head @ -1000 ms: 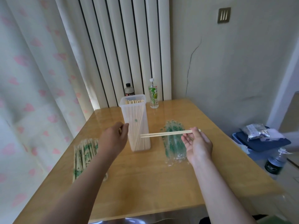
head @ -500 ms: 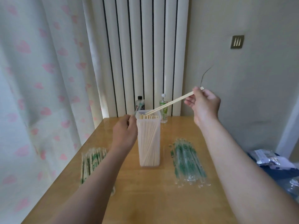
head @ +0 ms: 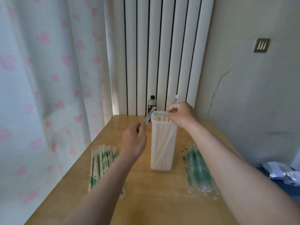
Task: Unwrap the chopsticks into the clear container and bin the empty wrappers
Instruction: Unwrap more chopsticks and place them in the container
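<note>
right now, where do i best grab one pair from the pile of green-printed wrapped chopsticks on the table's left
Take one pair near its far end, coming from above in a pinch. The pile of green-printed wrapped chopsticks lies pointing away from you and its far ends lie separate, so one should lift free there. The left hand must first drop the clear empty wrapper it pinches.

Wooden tabletop (head: 146, 200), glossy. Dark bottle (head: 152, 103) stands at its 12 o'clock edge; a white-capped bottle (head: 177, 96) just to its 3 o'clock, mostly hidden. White column radiator (head: 162, 54) behind both. Pale curtain (head: 40, 95) with pink hearts at 9 o'clock. Brass wall plate (head: 261, 45) at 2 o'clock, thin wall crack (head: 215, 93) below it. Blue bin (head: 287, 190) with silver packets (head: 282, 172) at 4 o'clock.
</note>
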Demonstrator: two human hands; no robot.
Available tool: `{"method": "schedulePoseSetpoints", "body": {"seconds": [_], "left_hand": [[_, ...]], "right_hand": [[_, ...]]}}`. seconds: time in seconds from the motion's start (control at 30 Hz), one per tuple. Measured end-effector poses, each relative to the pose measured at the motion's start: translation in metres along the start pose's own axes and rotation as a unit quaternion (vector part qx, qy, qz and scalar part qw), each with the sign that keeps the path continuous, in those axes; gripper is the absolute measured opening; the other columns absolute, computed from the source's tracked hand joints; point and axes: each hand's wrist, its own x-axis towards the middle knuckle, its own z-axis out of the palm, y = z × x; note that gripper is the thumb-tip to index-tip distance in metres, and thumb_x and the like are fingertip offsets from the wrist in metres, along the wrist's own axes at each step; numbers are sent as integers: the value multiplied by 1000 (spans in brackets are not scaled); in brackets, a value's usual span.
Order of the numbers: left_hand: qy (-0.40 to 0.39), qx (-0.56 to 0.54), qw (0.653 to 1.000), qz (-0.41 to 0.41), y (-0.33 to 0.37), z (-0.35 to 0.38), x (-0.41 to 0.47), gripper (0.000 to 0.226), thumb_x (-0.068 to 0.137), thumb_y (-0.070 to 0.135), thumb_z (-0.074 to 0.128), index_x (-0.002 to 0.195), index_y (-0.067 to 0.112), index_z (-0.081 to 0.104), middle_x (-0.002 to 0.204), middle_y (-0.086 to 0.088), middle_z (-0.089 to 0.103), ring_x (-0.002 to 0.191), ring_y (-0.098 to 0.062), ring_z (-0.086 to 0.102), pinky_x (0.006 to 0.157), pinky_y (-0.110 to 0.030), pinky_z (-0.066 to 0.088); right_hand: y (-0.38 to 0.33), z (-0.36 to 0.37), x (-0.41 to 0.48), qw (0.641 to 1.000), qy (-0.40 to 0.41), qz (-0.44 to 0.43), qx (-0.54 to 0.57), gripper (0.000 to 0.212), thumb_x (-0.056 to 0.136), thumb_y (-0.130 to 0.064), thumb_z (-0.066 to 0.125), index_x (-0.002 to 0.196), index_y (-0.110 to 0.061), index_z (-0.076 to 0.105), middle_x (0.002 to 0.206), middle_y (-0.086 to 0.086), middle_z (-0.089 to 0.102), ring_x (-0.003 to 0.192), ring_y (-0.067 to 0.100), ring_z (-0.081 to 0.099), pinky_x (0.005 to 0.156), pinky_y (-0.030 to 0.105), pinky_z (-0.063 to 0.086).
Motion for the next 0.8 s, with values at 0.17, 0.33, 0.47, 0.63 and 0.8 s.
{"method": "schedulePoseSetpoints", "body": {"seconds": [0.17, 0.33, 0.47, 0.63, 0.8], "left_hand": [[-10, 1, 1000, 15, 0, 6, -4, 30, 103, 21, 44, 86, 7, 64, 63, -1, 55, 55, -14, 47, 52, -33, 37], [-35, -19, 999, 17, 10, 16, -13, 27, 103, 22, 46, 85, 16, 65, 67, -1, 62, 57, -11, 50, 55, -30, 41], [-98, -78, 992, 1, 24, 44, -26, 25, 103, 21, 46, 92, 10, 65, 69, -4, 57, 61, -16, 50, 56, -34, 41], [-194, -60, 979, -23, 34, 92, -41, 21, 103, 26, 49, 97, 14, 65, 76, -1, 59, 68, -18, 57, 61, -37, 50], [-231, 11, 970, -70, 22, 137, -44, 20, 103, 22, 53, 93, 15, 69, 81, -3, 68, 74, -19, 67, 75, -39, 61]], "right_hand": [[-1, -3, -5, 999, -29, -27, -35, 26, 100, -13, 54, 100, -15, 79, 102, -9, 70, 99, 9, 61, 79, 21, 43], [7, -18, -16, 992, 75, -29, 102, 28, 98, -12, 47, 97, -16, 75, 92, -4, 74, 88, 9, 66, 73, 19, 48], [17, -37, -31, 975, 37, -15, 216, 24, 98, -24, 58, 88, -7, 73, 74, 8, 71, 60, 17, 62, 53, 28, 50], [61, -58, -45, 980, 48, 47, 190, 18, 97, -16, 64, 81, -12, 72, 63, 1, 70, 51, 13, 59, 46, 26, 45], [132, -69, -59, 959, 121, 136, 217, 18, 103, -30, 58, 97, -18, 70, 80, 3, 73, 55, 13, 59, 45, 26, 42]]}}
